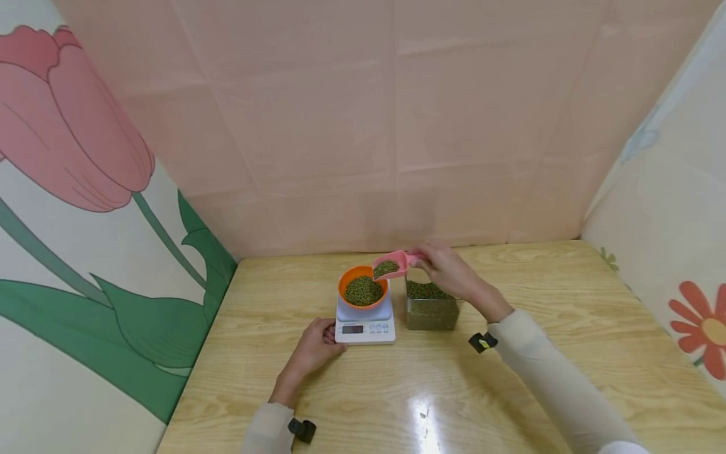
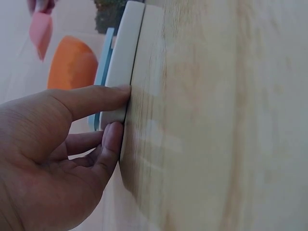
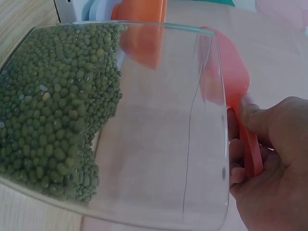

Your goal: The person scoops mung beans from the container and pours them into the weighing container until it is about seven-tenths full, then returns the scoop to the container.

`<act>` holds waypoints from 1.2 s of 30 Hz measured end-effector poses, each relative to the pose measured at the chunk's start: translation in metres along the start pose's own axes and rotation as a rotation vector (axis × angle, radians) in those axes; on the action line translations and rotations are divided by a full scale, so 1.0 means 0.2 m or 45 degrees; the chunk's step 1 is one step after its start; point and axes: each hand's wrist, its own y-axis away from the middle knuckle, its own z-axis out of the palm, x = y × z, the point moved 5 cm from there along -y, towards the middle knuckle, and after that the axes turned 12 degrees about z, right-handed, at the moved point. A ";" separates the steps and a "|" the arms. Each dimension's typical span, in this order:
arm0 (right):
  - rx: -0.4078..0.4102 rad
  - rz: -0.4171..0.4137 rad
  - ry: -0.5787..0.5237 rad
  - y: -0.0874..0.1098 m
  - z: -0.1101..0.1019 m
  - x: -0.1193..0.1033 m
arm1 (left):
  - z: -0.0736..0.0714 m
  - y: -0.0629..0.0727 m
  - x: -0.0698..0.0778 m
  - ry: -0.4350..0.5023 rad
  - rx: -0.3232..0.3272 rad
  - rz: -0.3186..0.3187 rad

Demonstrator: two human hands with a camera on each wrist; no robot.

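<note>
My right hand (image 1: 448, 268) grips the handle of a pink scoop (image 1: 396, 265), which carries green mung beans over the right rim of an orange bowl (image 1: 343, 284). More mung beans (image 1: 363, 291) lie in that bowl, which sits on a white kitchen scale (image 1: 365, 333). The near left corner of the scale is held between the thumb and curled fingers of my left hand (image 2: 62, 154). To the right of the scale stands a clear container (image 3: 159, 120) partly filled with mung beans (image 3: 53, 110). The reading on the scale's display is too small to make out.
The wooden table (image 1: 255, 296) meets a pink-covered wall (image 1: 317, 157) just behind the scale and container. A tulip mural (image 1: 85, 126) is on the left wall, and a red flower (image 1: 703, 328) is on the right one.
</note>
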 end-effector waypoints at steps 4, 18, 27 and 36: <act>-0.003 -0.031 0.016 -0.01 0.01 -0.02 | 0.00 0.00 0.00 -0.005 0.003 -0.005; -0.035 -0.089 0.131 -0.04 0.07 -0.06 | 0.00 0.01 0.01 0.003 0.023 0.012; -0.058 -0.074 0.153 -0.06 0.07 -0.08 | 0.00 0.00 0.00 -0.008 0.020 0.016; -0.059 -0.090 0.170 -0.08 0.08 -0.07 | 0.00 0.00 0.00 -0.011 0.019 0.013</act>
